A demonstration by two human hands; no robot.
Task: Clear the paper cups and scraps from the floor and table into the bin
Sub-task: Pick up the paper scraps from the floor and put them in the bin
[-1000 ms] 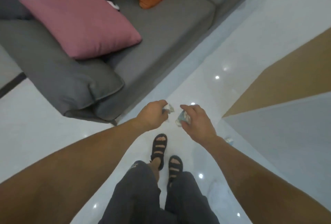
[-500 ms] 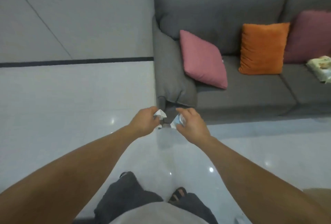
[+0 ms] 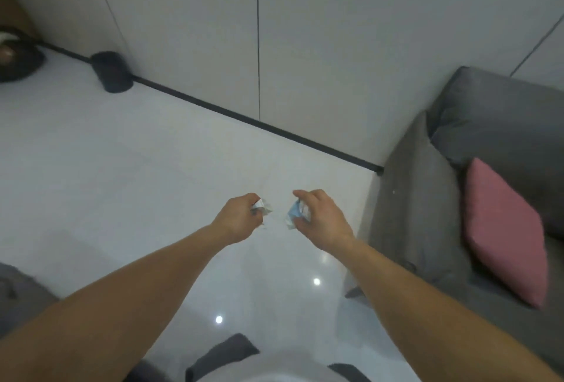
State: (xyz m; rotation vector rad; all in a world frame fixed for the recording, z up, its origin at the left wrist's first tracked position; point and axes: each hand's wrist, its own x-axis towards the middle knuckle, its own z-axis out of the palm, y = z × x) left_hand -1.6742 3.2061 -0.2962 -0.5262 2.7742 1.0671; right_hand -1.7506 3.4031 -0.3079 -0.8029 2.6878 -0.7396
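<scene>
2 scraps in hand, bin prob. at 10 o'clock.
L hand (image 3: 241,218) is curled round a crumpled white scrap (image 3: 261,207); R hand (image 3: 320,219) pinches a blue-and-white scrap (image 3: 294,213), both mid-frame above the floor (image 3: 152,168). Paper looks v. light, soft, already crushed, so hold the wad's middle w/ fingertips; loose corners could slip. Dark round tub (image 3: 111,71) by the wall at 10 o'clock, likely the bin. No print legible.

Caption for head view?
Left hand grips a white scrap, right hand a blue scrap, over the floor; dark bin by the wall.
</scene>
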